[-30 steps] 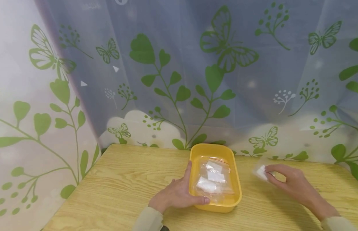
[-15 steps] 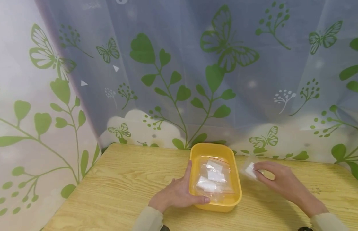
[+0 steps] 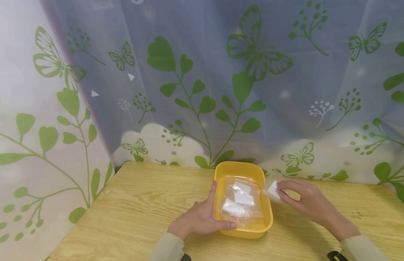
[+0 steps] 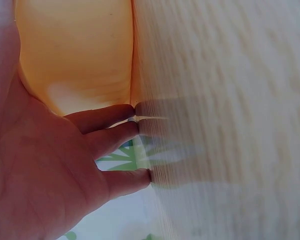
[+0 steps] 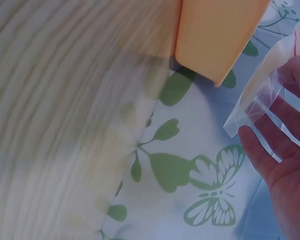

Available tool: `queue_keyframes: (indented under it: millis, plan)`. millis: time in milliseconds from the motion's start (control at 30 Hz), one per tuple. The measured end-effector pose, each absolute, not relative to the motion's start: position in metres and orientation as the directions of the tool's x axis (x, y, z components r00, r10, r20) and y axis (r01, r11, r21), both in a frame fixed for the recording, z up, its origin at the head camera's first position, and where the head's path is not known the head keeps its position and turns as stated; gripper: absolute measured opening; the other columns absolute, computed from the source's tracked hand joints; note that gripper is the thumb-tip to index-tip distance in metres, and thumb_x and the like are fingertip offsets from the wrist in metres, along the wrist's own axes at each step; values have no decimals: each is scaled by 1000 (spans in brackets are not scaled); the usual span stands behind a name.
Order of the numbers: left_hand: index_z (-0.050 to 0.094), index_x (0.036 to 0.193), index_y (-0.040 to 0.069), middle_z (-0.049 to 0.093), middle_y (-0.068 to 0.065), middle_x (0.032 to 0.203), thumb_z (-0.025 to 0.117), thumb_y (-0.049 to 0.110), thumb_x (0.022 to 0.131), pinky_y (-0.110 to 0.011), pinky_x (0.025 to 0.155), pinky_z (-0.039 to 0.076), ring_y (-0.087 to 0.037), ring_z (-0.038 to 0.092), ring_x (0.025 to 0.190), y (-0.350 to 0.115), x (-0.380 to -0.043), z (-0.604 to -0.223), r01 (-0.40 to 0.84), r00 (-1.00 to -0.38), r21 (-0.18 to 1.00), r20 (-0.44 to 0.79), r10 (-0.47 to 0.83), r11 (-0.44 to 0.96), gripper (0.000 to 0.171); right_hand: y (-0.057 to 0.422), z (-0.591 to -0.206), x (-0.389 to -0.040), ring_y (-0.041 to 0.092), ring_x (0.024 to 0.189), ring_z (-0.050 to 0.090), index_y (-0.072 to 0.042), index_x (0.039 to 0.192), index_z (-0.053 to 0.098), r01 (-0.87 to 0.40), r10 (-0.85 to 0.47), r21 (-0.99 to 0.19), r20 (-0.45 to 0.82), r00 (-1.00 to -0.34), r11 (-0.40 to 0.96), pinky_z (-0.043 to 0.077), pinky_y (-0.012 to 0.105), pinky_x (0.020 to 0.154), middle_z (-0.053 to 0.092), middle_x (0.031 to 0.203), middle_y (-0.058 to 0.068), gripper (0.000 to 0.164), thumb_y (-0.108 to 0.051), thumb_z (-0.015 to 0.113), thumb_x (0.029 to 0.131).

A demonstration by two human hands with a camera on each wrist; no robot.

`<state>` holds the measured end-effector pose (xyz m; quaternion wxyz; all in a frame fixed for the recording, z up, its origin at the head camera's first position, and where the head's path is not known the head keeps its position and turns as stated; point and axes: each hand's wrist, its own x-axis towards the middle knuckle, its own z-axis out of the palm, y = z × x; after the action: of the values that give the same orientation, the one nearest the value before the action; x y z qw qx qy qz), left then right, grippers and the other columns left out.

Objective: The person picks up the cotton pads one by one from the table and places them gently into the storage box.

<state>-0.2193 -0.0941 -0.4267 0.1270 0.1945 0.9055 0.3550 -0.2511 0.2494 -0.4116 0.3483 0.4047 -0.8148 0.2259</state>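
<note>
A yellow plastic box stands on the table, with clear zip bags holding white contents inside it. My left hand holds the box at its near left corner, the thumb over the near rim. In the left wrist view, its other fingers reach down beside the box wall to the tabletop. Just right of the box, my right hand pinches a small clear zip bag with something white in it. The right wrist view shows this bag's red seal line and the fingers beneath it.
The wood-grain table extends to both sides of the box. Behind it hangs a blue-grey curtain printed with green leaves and butterflies, close to the box's far end. Another pale printed sheet borders the left side.
My right hand has moved left with the pinched zip bag, bringing it to the right rim of the box. The left hand and the box have stayed in place.
</note>
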Motion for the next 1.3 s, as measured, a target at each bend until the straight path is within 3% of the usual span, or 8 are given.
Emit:
queue_keyframes:
  millis: [167,233,667,767,867,1000,1133,1300]
  plan:
    - [-22,162,28,46,-19,159,76,70,78,-69,125,15,-39,49,142,-94,-219,-427,257,-893,694,-95,440,673,136,239,-410,-254,23,90,74,-12,101,79,-841,-508,-79,765,-395,535,45,4,100,79,100,3,11,-19,78,91]
    - [-21,163,27,46,-19,159,76,69,78,-69,125,15,-40,49,143,-94,-218,-426,256,-894,696,-94,438,671,136,234,-410,-255,24,90,74,-12,101,79,-849,-509,-75,771,-382,524,44,4,101,79,100,4,18,-28,71,98]
    - [-21,162,29,47,-17,159,75,71,78,-72,123,16,-39,49,142,-94,-220,-428,264,-889,706,-87,450,657,135,205,-411,-264,21,91,74,-13,98,78,-889,-562,-21,768,-307,458,50,11,100,79,100,1,37,-39,53,106]
    - [-21,163,28,45,-17,160,74,73,78,-70,124,15,-38,48,143,-94,-221,-429,252,-891,700,-101,443,668,135,201,-412,-265,21,90,73,-13,97,77,-899,-578,-20,759,-298,437,52,13,98,78,100,1,24,-30,62,104]
    - [-21,163,27,44,-17,160,74,74,77,-70,125,15,-38,47,144,-94,-221,-430,249,-892,697,-105,439,672,135,197,-413,-266,21,89,73,-13,95,76,-899,-592,-14,748,-300,438,56,18,93,78,100,2,3,-15,75,93]
    - [-21,163,28,43,-16,161,74,73,77,-70,125,15,-38,47,144,-94,-222,-430,248,-893,700,-104,439,670,135,191,-417,-265,20,90,74,-13,94,76,-881,-612,-20,712,-344,472,61,28,84,78,100,1,22,-2,83,76]
    - [-20,163,26,42,-17,162,74,73,77,-68,126,15,-38,46,145,-94,-220,-428,235,-895,701,-114,431,673,135,186,-421,-263,19,91,74,-14,93,76,-859,-629,-32,667,-399,511,63,33,81,78,100,-1,26,-1,85,73]
    - [-19,163,23,41,-18,162,73,74,77,-66,127,15,-37,45,146,-95,-219,-426,225,-898,684,-130,419,694,136,180,-421,-264,17,90,73,-15,92,75,-862,-649,-9,654,-389,507,63,33,80,77,99,-2,27,-1,86,72]
